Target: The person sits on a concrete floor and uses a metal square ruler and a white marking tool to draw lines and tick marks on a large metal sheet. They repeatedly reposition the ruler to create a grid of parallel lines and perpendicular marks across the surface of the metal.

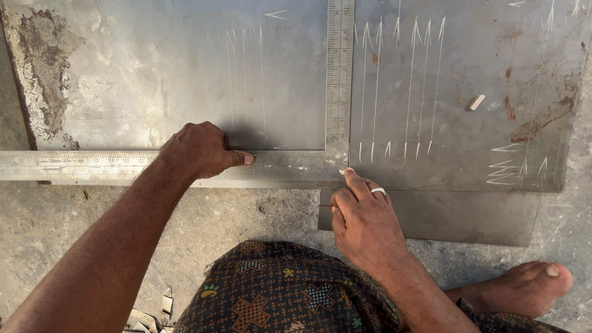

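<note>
The left hand [200, 151] presses flat on the steel square [290, 165], which lies on the metal sheet [185, 80] on the floor [246, 216]. The right hand [364, 222] pinches chalk [343, 171] at the square's corner.

Dull grey metal sheet [185, 80] – scratched, rust-blotched; steel square [338, 80] matt and worn; floor [246, 216] of rough concrete – gritty.

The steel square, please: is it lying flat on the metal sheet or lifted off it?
Flat. The square lies against the sheet, no gap showing, with the left hand pressing its long arm down.
</note>
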